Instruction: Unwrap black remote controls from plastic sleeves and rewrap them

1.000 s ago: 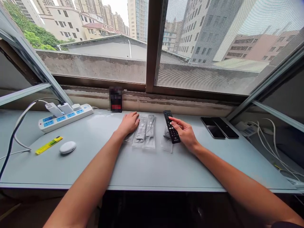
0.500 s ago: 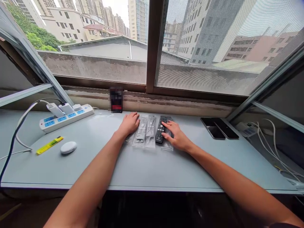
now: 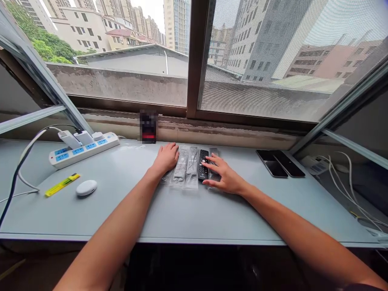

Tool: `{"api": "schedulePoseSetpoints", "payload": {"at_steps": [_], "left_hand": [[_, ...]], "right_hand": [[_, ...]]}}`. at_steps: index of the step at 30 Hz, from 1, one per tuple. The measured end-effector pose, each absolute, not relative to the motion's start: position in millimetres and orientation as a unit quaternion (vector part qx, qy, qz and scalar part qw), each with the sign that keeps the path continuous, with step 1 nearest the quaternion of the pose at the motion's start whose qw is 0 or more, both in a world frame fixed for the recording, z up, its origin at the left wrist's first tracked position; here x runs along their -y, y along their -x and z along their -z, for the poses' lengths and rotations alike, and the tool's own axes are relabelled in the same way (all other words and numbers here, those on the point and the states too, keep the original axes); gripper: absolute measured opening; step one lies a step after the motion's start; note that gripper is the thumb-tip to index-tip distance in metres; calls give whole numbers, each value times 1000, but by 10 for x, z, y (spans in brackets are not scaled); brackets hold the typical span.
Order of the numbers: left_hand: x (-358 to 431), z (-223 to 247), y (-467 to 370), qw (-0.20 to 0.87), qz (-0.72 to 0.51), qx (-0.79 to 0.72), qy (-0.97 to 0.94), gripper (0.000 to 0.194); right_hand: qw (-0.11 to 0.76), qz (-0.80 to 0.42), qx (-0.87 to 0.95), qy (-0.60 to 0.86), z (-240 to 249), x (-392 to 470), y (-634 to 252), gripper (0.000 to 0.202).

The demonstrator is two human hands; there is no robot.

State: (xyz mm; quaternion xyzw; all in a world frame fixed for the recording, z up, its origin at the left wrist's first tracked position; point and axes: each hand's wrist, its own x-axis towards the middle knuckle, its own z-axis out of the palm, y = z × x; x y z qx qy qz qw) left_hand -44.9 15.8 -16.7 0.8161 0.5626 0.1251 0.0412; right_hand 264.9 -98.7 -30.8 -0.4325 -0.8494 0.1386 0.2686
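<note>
Since a second ago the black remote (image 3: 202, 170) has shifted left and gone from tilted in the right-hand grip to lying flat on the counter (image 3: 218, 218). Head view: remote sits face up just right of two bagged remotes (image 3: 181, 166), roughly parallel to them. Right hand (image 3: 222, 173) is over its right edge, fingers spread wide, thumb near the bottom end, no grip closed on it; can't tell if fingertips touch. Another bagged item (image 3: 214, 176) is partly hidden under that hand. Left hand (image 3: 166, 157) is palm down left of the bagged pair, fingers extended, on or beside a clear bag (image 3: 166, 179); can't tell what's under the palm. Power strip (image 3: 86, 150), yellow strip-shaped item (image 3: 62, 185) and white oval case (image 3: 86, 188) far left; two dark phones (image 3: 272, 163) right.
</note>
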Motion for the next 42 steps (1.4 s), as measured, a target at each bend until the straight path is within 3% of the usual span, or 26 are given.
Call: {"api": "schedulePoseSetpoints", "payload": {"at_steps": [6,18,26,33,42], "left_hand": [[-71,122,372,41,-109,-568,-815,57],[-46,140,323,37,-141,-563,-813,50],[-121,143,324,41,-231,-531,-814,48],[-41,85,222,92,-275,-409,-865,47],[62,14,151,148,-266,-386,-871,47]], "right_hand": [[285,-157,845,424,281,979,-2672,62],[295,-173,838,424,279,966,-2686,62],[374,-119,735,553,316,866,-2794,62],[346,-222,695,589,224,858,-2878,50],[507,-301,575,567,166,850,-2788,50]]}}
